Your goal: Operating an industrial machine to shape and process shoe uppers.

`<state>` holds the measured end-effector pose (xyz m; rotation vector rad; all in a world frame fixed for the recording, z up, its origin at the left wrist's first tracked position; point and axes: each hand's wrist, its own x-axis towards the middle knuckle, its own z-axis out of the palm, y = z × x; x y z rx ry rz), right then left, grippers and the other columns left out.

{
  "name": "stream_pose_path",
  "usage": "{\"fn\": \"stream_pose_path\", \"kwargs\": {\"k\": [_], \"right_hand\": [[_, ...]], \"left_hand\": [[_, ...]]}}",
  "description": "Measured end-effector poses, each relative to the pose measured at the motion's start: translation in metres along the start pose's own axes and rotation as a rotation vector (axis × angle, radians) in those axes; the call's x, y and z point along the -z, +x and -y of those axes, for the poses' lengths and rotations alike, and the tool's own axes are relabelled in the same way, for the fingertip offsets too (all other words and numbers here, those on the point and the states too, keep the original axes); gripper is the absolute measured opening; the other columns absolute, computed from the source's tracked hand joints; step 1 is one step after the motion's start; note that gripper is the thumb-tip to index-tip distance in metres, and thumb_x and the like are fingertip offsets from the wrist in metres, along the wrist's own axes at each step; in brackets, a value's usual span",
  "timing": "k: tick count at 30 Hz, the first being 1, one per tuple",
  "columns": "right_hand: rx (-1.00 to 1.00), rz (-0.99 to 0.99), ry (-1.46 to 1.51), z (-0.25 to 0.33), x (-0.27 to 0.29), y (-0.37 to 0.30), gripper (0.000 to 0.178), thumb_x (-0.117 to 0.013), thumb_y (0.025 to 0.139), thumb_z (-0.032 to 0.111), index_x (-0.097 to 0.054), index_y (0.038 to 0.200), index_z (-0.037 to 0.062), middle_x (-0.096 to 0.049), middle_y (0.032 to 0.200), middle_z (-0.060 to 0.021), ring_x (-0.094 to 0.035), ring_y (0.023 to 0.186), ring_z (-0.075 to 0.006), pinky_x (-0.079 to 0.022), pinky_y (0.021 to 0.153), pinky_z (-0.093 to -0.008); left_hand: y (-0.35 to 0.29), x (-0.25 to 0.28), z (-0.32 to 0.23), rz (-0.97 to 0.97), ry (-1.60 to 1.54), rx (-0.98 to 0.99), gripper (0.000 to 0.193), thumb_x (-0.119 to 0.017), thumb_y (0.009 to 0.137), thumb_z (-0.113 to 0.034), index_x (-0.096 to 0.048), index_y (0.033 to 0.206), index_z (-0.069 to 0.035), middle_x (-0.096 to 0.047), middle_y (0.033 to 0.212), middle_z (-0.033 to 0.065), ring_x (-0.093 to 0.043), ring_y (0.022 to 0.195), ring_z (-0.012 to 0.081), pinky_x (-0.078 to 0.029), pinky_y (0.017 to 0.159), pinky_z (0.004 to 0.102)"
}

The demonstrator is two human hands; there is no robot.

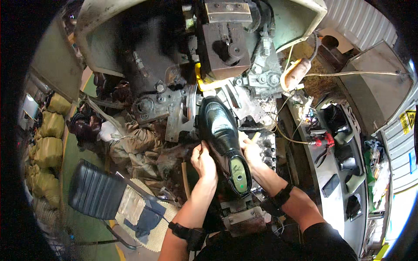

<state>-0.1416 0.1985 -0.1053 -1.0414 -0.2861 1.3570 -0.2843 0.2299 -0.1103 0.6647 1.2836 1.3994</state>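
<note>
A glossy black leather shoe [221, 126] points away from me, its toe up against the metal parts of a machine. Inside its opening, at the near end, shows the green top of a shoe last [238, 175]. My left hand [203, 162] grips the left side of the shoe, fingers curled against it. From the right, my right hand [251, 153] holds the other side near the middle; some of its fingers are hidden behind the shoe. Just over the toe hangs the machine's dark block [226, 50], with a yellow guard piece [201, 79] below it.
At the right, a bench [320, 187] carries red-handled pliers [322, 141] and a dark flat box [331, 185]. Black shoe pieces [346, 156] lie on a rack beyond. A black-backed chair [98, 189] stands at the left, near bunched brown cloth [135, 145]. Yellowish sacks [48, 152] line the far left.
</note>
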Motion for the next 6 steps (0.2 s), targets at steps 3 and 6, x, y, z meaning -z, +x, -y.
{"fn": "stream_pose_path", "kwargs": {"k": [3,6], "right_hand": [[-0.026,-0.008,0.06,-0.006,0.006,0.007,0.04,-0.055,0.092,0.004,-0.056,0.132,0.0072,-0.061,0.114,-0.0003,-0.053,0.107,-0.015,-0.041,0.098,-0.0291],[0.034,0.037,0.131,-0.018,0.013,0.016,0.042,-0.059,0.093,0.008,-0.055,0.135,0.0083,-0.058,0.126,-0.0039,-0.05,0.116,-0.0144,-0.024,0.112,-0.0277]], "left_hand": [[0.002,-0.002,0.015,-0.067,0.076,-0.115,0.025,-0.064,0.096,-0.023,-0.069,0.097,0.002,-0.067,0.082,0.0011,-0.052,0.073,0.008,-0.044,0.068,0.0246],[0.012,0.002,0.03,-0.058,0.127,-0.16,0.025,-0.064,0.096,-0.024,-0.07,0.098,0.0,-0.067,0.082,0.0019,-0.053,0.075,0.0082,-0.045,0.071,0.0244]]}}
